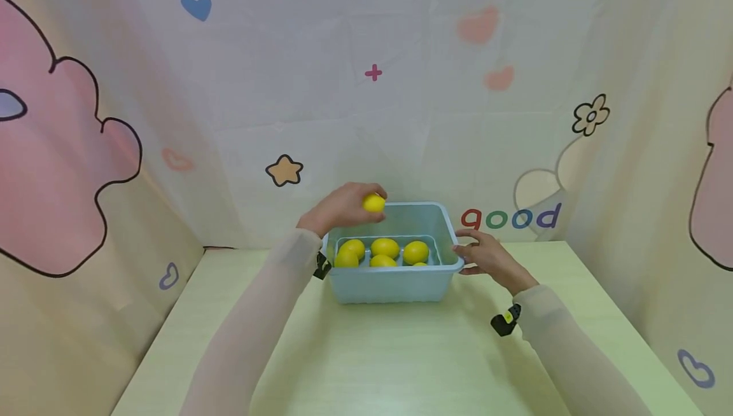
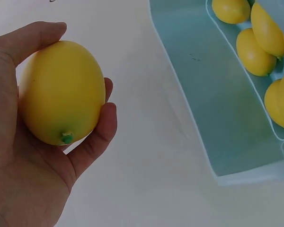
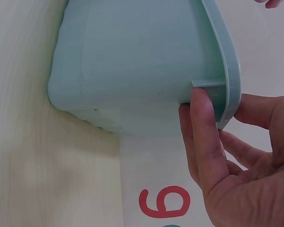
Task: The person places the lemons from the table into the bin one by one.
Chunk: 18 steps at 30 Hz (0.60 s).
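My left hand (image 1: 350, 205) holds a yellow lemon (image 2: 64, 94) above the bin's back left part, thumb on one side and fingers curled round the other. A small green stem end shows on the fruit. Below sits a light blue plastic bin (image 1: 395, 285) with several more lemons (image 1: 385, 248) lying on its floor. At the bin's right end my right hand (image 1: 489, 257) grips the rim; in the right wrist view the thumb lies over the rim (image 3: 233, 71) and the fingers press on the outer wall beneath it.
The bin stands toward the back of a pale wooden table (image 1: 378, 359). A printed cloth (image 1: 321, 85) with hearts, stars and the word "good" hangs close behind it and along both sides.
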{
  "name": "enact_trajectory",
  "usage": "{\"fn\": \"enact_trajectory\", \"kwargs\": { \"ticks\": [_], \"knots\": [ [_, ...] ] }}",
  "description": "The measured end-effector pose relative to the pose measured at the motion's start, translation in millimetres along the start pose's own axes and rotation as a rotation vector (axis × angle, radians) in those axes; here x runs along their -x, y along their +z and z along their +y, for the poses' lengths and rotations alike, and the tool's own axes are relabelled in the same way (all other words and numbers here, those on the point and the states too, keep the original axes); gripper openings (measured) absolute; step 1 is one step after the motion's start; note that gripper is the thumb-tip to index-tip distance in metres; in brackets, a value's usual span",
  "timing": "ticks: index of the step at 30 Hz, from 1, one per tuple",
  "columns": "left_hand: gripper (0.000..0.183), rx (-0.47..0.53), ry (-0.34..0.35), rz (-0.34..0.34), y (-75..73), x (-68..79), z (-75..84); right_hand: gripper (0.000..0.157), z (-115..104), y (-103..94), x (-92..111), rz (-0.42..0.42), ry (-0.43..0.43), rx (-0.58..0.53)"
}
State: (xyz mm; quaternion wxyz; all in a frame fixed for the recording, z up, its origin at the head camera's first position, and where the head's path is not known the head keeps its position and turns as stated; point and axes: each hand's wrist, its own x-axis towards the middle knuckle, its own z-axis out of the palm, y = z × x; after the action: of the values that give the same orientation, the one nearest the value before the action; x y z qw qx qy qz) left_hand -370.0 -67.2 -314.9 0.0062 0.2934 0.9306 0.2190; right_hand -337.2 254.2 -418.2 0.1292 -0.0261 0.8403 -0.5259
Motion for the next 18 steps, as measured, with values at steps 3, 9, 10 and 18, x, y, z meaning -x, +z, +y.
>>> {"fn": "enact_trajectory", "kwargs": {
  "ticks": [3, 9, 10, 18],
  "knots": [
    [0.040, 0.019, -0.009, -0.014, 4.0, -3.9, -4.0, 0.057, 1, 0.3, -1, 0.002, 0.001, -0.001],
    [0.039, 0.051, -0.049, -0.031, 11.3, -10.9, -18.3, 0.057, 2, 0.8, -2, 0.004, -0.003, -0.010],
    [0.039, 0.052, -0.059, -0.034, 12.5, -11.7, -21.1, 0.057, 2, 1.2, -2, 0.002, -0.005, -0.011],
    [0.044, 0.059, -0.095, -0.076, 16.2, -18.8, -32.8, 0.058, 1, 0.5, 0, 0.008, -0.002, 0.002]
  ]
}}
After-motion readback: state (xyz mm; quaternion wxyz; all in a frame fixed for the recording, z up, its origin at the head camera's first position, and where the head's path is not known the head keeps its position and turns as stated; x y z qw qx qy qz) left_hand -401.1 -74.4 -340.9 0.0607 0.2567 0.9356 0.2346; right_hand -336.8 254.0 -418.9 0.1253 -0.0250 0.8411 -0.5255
